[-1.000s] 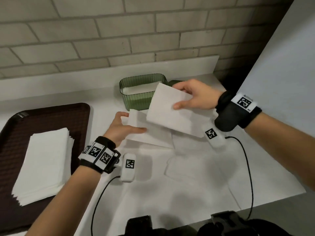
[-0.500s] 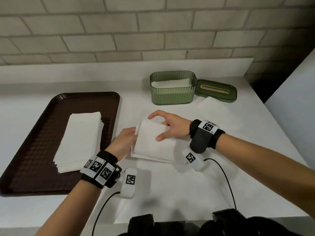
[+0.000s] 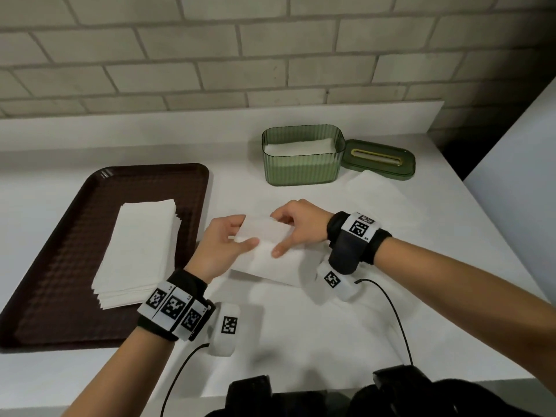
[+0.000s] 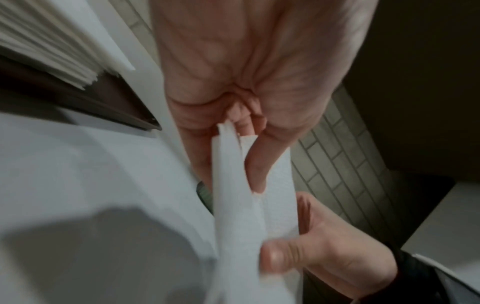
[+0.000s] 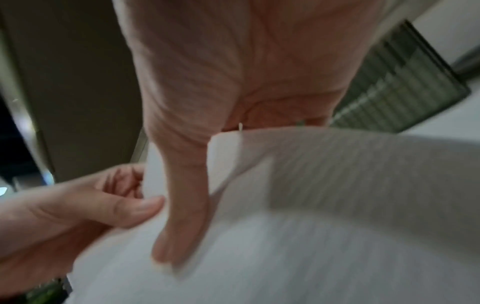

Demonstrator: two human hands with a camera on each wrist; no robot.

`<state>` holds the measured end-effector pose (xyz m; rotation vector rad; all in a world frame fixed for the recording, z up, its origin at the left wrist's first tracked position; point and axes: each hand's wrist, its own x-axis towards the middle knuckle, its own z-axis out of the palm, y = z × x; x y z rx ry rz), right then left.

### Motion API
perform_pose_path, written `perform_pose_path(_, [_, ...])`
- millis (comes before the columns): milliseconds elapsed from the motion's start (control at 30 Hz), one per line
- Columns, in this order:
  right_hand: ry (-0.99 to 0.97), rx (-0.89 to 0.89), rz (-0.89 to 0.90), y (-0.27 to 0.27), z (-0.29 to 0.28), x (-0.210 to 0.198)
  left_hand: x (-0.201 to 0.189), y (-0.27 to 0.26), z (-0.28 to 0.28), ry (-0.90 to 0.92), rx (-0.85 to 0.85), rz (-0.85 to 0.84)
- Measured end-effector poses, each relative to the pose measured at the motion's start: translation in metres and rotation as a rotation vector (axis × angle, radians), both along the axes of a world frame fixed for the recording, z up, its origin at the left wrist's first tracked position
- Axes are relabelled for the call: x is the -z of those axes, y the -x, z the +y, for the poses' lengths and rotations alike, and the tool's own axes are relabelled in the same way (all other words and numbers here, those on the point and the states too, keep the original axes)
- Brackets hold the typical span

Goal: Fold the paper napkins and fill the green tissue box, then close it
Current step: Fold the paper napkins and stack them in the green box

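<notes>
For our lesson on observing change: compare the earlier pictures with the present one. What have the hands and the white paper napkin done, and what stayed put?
The right hand brought the white paper napkin back from near the green ribbed tissue box to the counter; the left hand now also pinches it, and both fold its far edge over. The box, its green lid, the brown tray and the napkin stack stayed put.

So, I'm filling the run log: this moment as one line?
step: folding | left hand + right hand: pinch napkin | green tissue box: open

Dim light, blurred wrist views
</notes>
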<state>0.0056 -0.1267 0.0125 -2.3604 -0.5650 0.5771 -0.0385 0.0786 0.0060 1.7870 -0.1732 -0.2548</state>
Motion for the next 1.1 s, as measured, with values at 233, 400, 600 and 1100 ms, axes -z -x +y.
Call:
perform_pose_path(233, [0.136,0.017,-0.096,0.001,-0.043,-0.024,0.008,0.000,0.016,0.105,-0.250,-0.127])
perform_pose_path(400, [-0.121,0.138,-0.176,0.008,-0.058,-0.027,0.010,0.006,0.013,-0.011,-0.257,-0.254])
perform_pose_path(600, [0.042,0.145,-0.231,0.030,-0.060,-0.003,0.016,0.011,0.012,-0.791,-0.099,-0.418])
perform_pose_path(1100, [-0.300,0.551,-0.313,-0.049,-0.089,-0.051,-0.070,-0.095,-0.024,-0.470,-0.085,-0.341])
